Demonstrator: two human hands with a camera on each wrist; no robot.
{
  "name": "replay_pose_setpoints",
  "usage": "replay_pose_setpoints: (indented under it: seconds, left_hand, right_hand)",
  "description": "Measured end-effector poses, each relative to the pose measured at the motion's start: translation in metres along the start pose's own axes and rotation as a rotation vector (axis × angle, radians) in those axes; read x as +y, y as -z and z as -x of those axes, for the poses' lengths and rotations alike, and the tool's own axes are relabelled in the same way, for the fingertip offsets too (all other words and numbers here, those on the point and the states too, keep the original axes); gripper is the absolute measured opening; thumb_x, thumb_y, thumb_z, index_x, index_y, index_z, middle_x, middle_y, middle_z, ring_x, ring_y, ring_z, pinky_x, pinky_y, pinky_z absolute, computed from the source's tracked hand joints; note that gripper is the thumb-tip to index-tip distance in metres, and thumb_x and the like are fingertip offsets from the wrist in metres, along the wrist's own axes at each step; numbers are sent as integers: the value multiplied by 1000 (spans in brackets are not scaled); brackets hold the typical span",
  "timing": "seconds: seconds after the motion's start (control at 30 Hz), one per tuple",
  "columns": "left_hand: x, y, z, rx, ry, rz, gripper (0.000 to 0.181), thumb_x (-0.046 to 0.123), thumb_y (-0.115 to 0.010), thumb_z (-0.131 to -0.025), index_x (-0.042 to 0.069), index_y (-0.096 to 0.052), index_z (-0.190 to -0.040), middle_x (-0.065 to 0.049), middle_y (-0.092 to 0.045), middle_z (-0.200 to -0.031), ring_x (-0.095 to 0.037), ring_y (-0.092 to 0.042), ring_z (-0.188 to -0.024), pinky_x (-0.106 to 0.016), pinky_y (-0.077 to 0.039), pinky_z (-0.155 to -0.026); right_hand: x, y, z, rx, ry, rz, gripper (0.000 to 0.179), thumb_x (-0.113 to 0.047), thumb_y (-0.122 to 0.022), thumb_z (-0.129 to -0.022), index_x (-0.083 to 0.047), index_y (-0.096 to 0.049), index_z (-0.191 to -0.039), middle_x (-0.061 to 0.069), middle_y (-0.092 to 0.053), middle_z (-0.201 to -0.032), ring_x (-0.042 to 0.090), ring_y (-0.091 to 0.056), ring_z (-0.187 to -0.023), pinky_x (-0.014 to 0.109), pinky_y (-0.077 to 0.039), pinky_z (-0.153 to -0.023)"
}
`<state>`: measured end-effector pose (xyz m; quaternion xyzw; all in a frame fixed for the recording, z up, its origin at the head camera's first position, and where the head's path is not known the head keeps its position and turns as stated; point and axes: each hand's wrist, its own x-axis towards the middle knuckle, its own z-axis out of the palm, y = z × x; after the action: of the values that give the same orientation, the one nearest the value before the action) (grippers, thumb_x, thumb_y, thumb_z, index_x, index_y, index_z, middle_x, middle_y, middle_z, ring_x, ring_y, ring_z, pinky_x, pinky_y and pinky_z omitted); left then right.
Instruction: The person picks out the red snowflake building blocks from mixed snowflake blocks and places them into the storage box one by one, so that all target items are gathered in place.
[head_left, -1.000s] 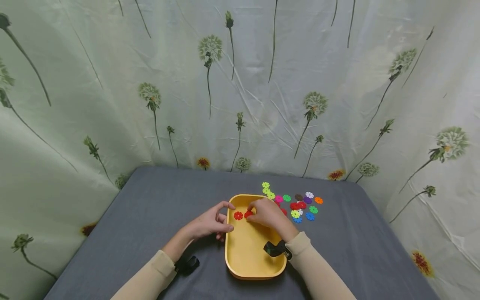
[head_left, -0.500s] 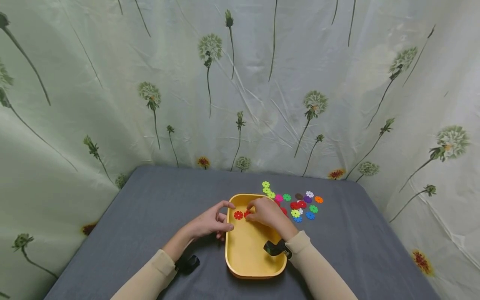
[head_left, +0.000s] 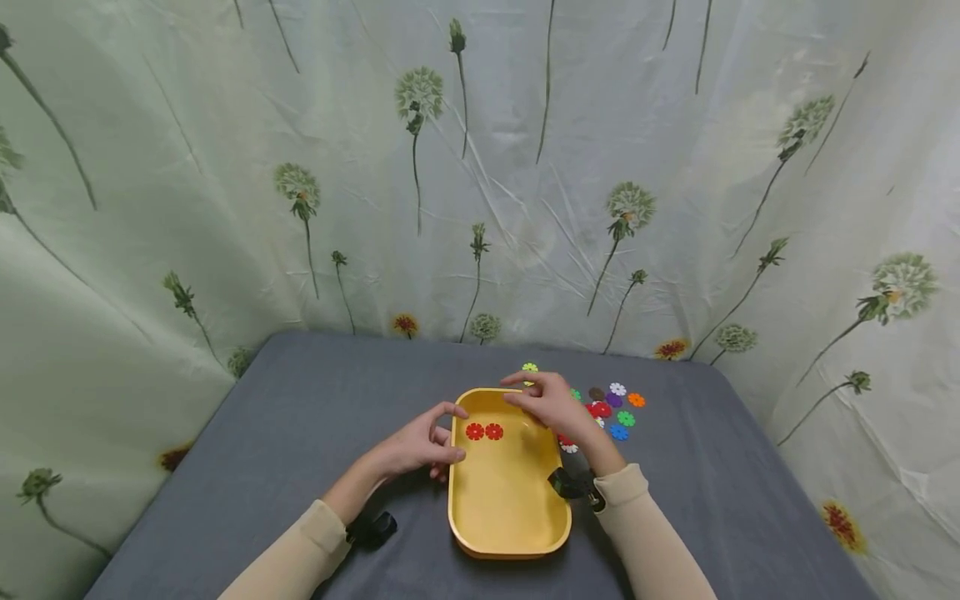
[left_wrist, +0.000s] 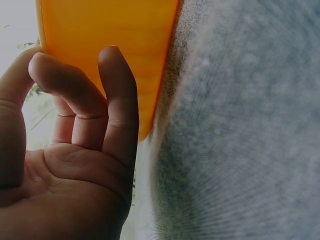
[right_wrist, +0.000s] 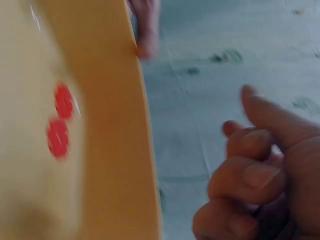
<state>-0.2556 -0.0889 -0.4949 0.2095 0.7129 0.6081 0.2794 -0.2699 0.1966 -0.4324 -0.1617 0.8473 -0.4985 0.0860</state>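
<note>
Yellow tray (head_left: 510,508) mid-tabletop (head_left: 360,375), long axis running near to far. Two red discs (head_left: 475,432) side by side inside, toward its far left corner. Person's left hand (head_left: 416,442) grips the left rim. Right hand (head_left: 553,403) empty, thumb and index apart, over the far right corner; the nearer hand to loose coloured discs (head_left: 602,409) rightward. Grey cloth surface; floral curtain (head_left: 517,275) behind.

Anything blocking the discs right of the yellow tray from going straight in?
Yes: the raised right side of the yellow tray stands between those discs and its floor, and the right hand appears over that side's far end.
</note>
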Motion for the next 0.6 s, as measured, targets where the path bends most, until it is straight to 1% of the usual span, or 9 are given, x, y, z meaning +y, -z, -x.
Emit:
replay_pose_setpoints:
  seconds: [0.07,0.13,0.23,0.3,0.4,0.5,0.6]
  left_hand:
    - [0,1,1,2,-2,-4,66,10,-74,-97,5,-35,-150,1,-62,-68,-14,-61,-55,-29,-57,-62]
    - [0,0,0,1,-4,-12,67,11,-74,-97,5,-35,-151,2,-62,-68,-14,-61,-55,-29,-57,-62]
    - [-1,0,0,-4,-11,-13,67,12,-74,-98,4,-35,-151,1,-62,-69,-15,-61,-56,-29,-57,-62]
    - [0,2,1,-3,-14,-8,68,11,-74,-98,4,-34,-152,1,-63,-69,-15,-61,-56,-29,-56,-62]
    - [0,7,3,5,-7,-3,67,10,-72,-99,6,-34,-153,0,-64,-70,-16,-60,-56,-30,-56,-62]
    - [2,17,5,17,-6,-13,66,10,-72,-99,7,-34,-153,0,-65,-70,-16,-60,-56,-30,-56,-63]
    - [1,22,7,19,-5,-24,66,10,-72,-99,6,-33,-153,0,-66,-72,-17,-61,-57,-30,-56,-62]
  right_hand:
    - [3,14,6,52,0,-82,38,-28,-71,-103,-8,-69,-136,-1,-46,-56,13,-35,-45,25,-35,-47]
    - [9,28,15,110,-15,-140,39,-27,-70,-104,-8,-67,-138,0,-45,-57,14,-34,-46,26,-36,-47]
    - [27,46,26,175,-41,-174,40,-25,-69,-105,-6,-64,-140,-1,-46,-57,14,-34,-47,26,-34,-47]
    - [39,54,31,186,-53,-169,41,-24,-68,-105,-5,-62,-141,-3,-45,-56,13,-33,-46,25,-34,-47]
    - [57,58,35,149,-72,-120,48,-25,-70,-104,-2,-58,-145,-4,-44,-57,11,-33,-46,24,-33,-47]
    - [69,57,32,78,-87,-37,55,-25,-73,-102,-1,-56,-148,-5,-42,-56,9,-32,-44,24,-33,-47]
    - [77,53,30,16,-107,30,57,-24,-76,-99,-2,-57,-149,-5,-44,-54,9,-33,-41,25,-35,-44]
